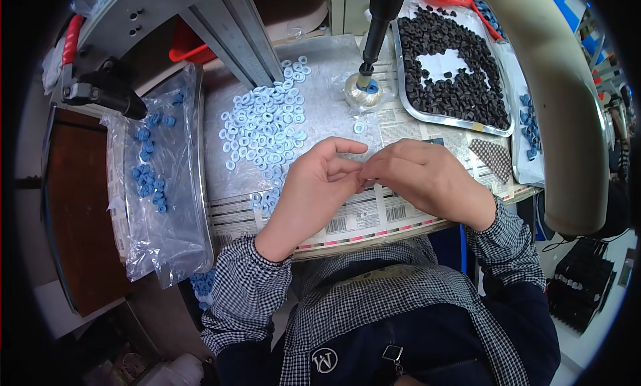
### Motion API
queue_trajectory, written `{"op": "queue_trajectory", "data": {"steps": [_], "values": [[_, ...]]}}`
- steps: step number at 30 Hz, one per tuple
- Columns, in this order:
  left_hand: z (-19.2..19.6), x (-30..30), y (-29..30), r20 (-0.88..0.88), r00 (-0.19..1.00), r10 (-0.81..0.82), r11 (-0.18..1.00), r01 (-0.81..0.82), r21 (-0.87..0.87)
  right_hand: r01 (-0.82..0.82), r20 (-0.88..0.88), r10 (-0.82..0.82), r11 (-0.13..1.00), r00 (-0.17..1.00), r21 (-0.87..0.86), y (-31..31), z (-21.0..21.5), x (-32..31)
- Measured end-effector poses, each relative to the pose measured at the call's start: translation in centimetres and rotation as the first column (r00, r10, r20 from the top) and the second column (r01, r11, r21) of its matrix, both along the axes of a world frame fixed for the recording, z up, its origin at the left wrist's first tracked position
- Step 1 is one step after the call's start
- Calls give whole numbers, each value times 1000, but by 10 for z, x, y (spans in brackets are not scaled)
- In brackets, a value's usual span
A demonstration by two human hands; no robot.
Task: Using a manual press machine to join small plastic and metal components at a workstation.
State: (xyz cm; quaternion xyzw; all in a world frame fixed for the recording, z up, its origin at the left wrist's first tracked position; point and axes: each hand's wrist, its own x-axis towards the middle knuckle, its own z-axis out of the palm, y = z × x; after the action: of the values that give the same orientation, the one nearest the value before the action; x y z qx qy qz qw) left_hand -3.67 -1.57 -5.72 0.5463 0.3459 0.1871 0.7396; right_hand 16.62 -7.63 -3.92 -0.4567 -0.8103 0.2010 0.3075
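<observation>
My left hand (320,182) and my right hand (429,181) meet over the newspaper-covered table edge, fingertips together. Both are closed in a pinch; whatever sits between the fingers is hidden. Just beyond them lies a single light-blue ring (359,127). To the left, a heap of light-blue oval rings (267,115) spreads over a metal sheet (327,59), some close to my left wrist. Past my hands a black press rod (382,25) points down at a round holder (357,95) with a blue piece in it.
A metal tray (461,125) of small black parts (457,89) stands at the back right. A thick beige pipe (567,112) rises on the right. At left, a plastic-lined tray (177,165) holds blue parts (145,175). A grey metal upright (230,35) stands behind the rings.
</observation>
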Motion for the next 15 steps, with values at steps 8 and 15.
{"op": "queue_trajectory", "data": {"steps": [8,15], "values": [[-7,-1,-9,106,989,101,989,-88,-122,-77,-22,77,997,997,6,5,-1,7],[8,7,-22,35,964,265,923,-243,-300,-29,-95,17,991,995,-127,-2,-9,13]]}}
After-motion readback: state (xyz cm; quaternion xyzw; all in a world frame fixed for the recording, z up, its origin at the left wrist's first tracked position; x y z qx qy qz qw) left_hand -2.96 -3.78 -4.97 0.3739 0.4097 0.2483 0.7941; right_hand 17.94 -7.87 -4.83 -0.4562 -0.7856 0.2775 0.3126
